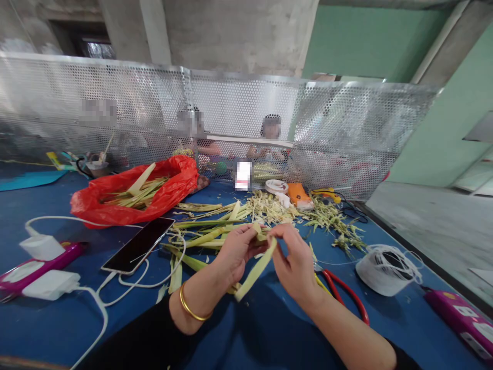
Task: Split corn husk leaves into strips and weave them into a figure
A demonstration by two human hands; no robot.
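Observation:
A pale green leaf strip (256, 273) hangs between my hands, its broad end slanting down to the left. My left hand (236, 252), below a gold bangle (188, 306), pinches the folded upper part of the strip. Thumb and forefinger of my right hand (293, 259) are closed on the strip near its top. Long green and yellowish leaves (211, 236) lie on the blue table (246, 339) just beyond my left hand. Red-handled scissors (348, 295) rest beside my right forearm, partly hidden by it.
A red bag (165, 198) of leaves, a phone (140, 245) and white cables are at left. Leaf scraps (269, 206), an orange packet (299, 195) and a string spool (385, 270) are at right. People sit behind a perforated metal screen (246, 103).

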